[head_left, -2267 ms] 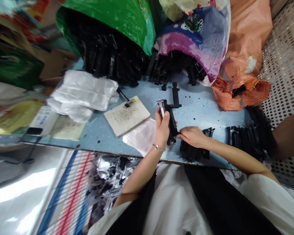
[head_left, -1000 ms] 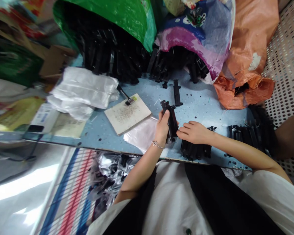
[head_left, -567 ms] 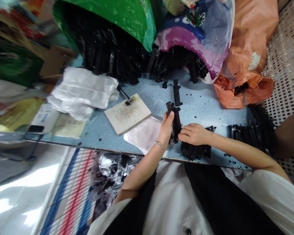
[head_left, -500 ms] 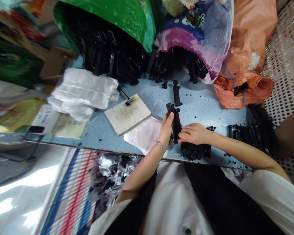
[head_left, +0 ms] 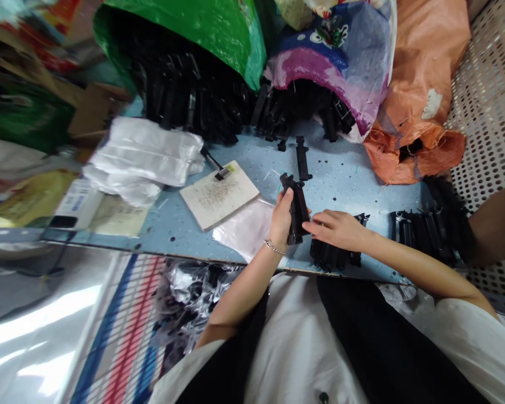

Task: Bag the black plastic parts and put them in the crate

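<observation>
My left hand [head_left: 281, 216] is wrapped around long black plastic parts [head_left: 297, 210], its thumb on top; they look like two or more side by side. My right hand [head_left: 339, 229] reaches in from the right with fingers stretched out and apart. Its fingertips are at the lower right edge of the held parts; whether they touch cannot be made out. Partly under the right hand lies a pile of similar black parts [head_left: 330, 255]. One single black part [head_left: 302, 158] lies on the blue table [head_left: 340, 185] just beyond my left hand.
A green bag [head_left: 219, 28] and a purple-blue bag [head_left: 353, 67] spill black parts at the back. An orange sack [head_left: 425, 106] stands right, near another row of parts [head_left: 427, 230]. Left are clear plastic bags [head_left: 147, 151] and a pale board [head_left: 219, 196] with a brush [head_left: 219, 168].
The held parts and my left hand have shifted slightly left and up. My right hand's fingers have loosened and spread at the parts' lower end.
</observation>
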The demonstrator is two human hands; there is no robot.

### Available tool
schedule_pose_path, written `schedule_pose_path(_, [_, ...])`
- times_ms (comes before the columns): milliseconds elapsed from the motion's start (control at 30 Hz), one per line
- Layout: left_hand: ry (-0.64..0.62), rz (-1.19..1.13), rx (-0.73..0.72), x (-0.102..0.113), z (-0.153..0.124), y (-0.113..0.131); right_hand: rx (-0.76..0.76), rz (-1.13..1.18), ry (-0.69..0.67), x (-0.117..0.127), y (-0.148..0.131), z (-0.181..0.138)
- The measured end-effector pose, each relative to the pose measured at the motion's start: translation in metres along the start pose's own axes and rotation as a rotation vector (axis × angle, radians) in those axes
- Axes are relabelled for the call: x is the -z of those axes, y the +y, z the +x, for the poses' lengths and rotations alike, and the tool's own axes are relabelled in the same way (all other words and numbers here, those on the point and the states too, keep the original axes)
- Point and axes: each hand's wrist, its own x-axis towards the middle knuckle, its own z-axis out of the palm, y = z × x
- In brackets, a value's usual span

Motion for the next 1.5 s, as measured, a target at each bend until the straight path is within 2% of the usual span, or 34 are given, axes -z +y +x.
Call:
schedule_pose_path(67, [-0.025, -0.008, 0.018, -0.002, 0.001, -0.001, 0.111, -0.060, 0.027, 0.000, 0.003, -0.003])
schedule_pose_path(133, [-0.035, -0.015, 0.020, -0.005, 0.001, -0.002, 0.092, -0.030, 0.035, -0.004, 0.004, -0.006])
schedule_pose_path(200, [-0.035, -0.010, 0.017, -0.009, -0.001, -0.005, -0.065, 0.074, 0.038, -0.011, 0.002, -0.009])
schedule_pose_path(300, [-0.002, 0.009, -0.012, -0.014, -0.007, -0.011, -0.410, 0.370, 0.013, -0.023, -0.010, -0.011])
schedule_pose_path(400, [0.068, 0.042, -0.205, -0.017, -0.017, -0.015, -0.699, 0.828, -0.065, -0.030, -0.022, -0.010])
schedule_pose_path(467, [0.061, 0.072, -0.313, -0.018, -0.021, -0.015, -0.772, 1.037, -0.132, -0.028, -0.024, -0.011])
schedule_pose_path(533, [0.019, 0.089, -0.292, -0.018, -0.022, -0.013, -0.728, 0.973, -0.125, -0.022, -0.021, -0.012])
schedule_pose_path(633, [-0.025, 0.079, -0.173, -0.018, -0.019, -0.009, -0.526, 0.540, -0.041, -0.011, -0.017, -0.015])
schedule_pose_path(700, [-0.026, 0.076, -0.157, -0.019, -0.018, -0.008, -0.444, 0.378, -0.053, -0.009, -0.017, -0.016])
schedule_pose_path(733, [-0.018, 0.078, -0.172, -0.019, -0.018, -0.009, -0.461, 0.395, -0.076, -0.010, -0.018, -0.016])
schedule_pose_path(867, [-0.006, 0.092, -0.233, -0.020, -0.020, -0.013, -0.636, 0.695, -0.156, -0.014, -0.022, -0.017])
schedule_pose_path(933, [-0.023, 0.098, -0.195, -0.020, -0.020, -0.014, -0.587, 0.636, -0.110, -0.012, -0.023, -0.019])
schedule_pose_path(1000, [-0.037, 0.102, -0.153, -0.020, -0.019, -0.014, -0.498, 0.459, -0.044, -0.008, -0.022, -0.021])
schedule_pose_path(1067, [-0.042, 0.105, -0.150, -0.022, -0.018, -0.014, -0.488, 0.350, -0.031, -0.006, -0.022, -0.021])
schedule_pose_path(1200, [-0.044, 0.106, -0.151, -0.024, -0.016, -0.016, -0.623, 0.521, -0.126, -0.006, -0.021, -0.021])
schedule_pose_path(1267, [-0.038, 0.110, -0.142, -0.024, -0.016, -0.017, -0.571, 0.492, -0.122, -0.005, -0.021, -0.022])
schedule_pose_path(1333, [-0.030, 0.119, -0.150, -0.023, -0.015, -0.016, -0.473, 0.351, -0.099, -0.005, -0.020, -0.024])
schedule_pose_path(1400, [-0.013, 0.120, -0.163, -0.022, -0.013, -0.014, -0.451, 0.297, -0.103, -0.004, -0.017, -0.028])
schedule_pose_path(1500, [0.020, 0.108, -0.172, -0.019, -0.009, -0.009, -0.620, 0.499, -0.076, -0.004, -0.015, -0.037])
